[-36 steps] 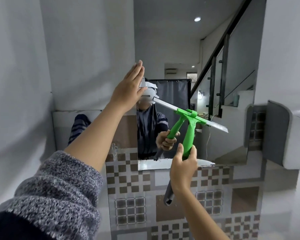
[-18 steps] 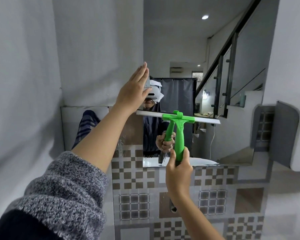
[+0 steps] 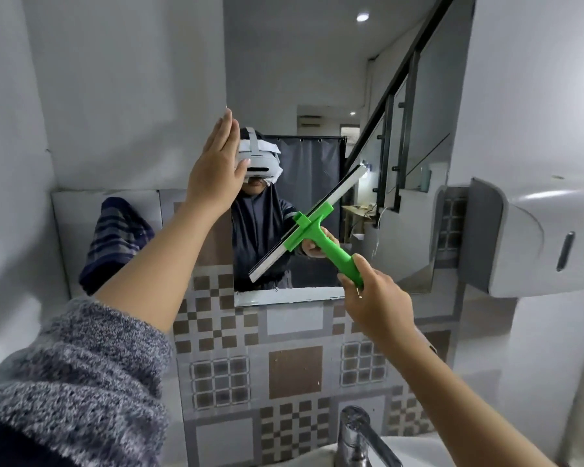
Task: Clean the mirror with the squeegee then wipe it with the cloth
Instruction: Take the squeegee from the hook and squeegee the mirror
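Gripping the squeegee (image 3: pixel 312 227) by its green handle, the right hand (image 3: pixel 373 301) sets the tilted blade against the mirror (image 3: pixel 402 163). Light stiff plastic, so a low hold on the handle looks right. The left hand (image 3: pixel 213 176) rests flat, fingers (image 3: pixel 225 136) straight, at the mirror's left edge.

Soft, even, cool indoor light; 2 ceiling spots (image 3: pixel 362 17) glow in the mirror (image 3: pixel 317 79); faint wall shadows, wide-angle bending at edges, sleeve (image 3: pixel 75 372) slightly blurred
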Demonstrator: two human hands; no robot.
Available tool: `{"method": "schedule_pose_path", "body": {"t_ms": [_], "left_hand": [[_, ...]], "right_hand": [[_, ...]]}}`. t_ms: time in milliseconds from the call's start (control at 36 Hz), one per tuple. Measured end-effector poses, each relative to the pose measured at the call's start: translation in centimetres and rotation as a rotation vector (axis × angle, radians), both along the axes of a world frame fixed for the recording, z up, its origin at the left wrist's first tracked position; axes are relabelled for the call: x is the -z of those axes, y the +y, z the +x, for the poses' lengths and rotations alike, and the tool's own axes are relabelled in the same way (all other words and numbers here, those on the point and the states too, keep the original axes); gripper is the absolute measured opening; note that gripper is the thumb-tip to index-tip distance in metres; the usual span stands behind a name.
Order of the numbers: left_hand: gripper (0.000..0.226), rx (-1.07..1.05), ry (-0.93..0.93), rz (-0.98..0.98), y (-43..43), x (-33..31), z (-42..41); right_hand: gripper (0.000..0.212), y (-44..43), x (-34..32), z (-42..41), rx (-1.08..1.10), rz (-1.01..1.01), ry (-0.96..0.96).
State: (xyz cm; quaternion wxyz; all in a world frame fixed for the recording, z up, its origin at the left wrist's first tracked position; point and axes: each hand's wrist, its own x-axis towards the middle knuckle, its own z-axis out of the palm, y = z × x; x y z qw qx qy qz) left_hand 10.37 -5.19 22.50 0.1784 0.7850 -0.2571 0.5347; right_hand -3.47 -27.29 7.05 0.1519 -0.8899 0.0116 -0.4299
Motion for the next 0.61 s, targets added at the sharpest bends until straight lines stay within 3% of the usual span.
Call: {"method": "schedule_pose_path", "body": {"t_ms": [306, 611], "left_hand": [[0.061, 0.043, 0.026, -0.082, -0.8, 0.4, -0.5], [0.058, 0.027, 0.032, -0.085, -0.8, 0.5, -0.3]], "right_hand": [[0.040, -6.3, -1.3, -1.3, 0.148, -0.165, -0.001], [0.042, -8.6, 0.9, -2.0, 0.145, 0.079, 0.009]]}}
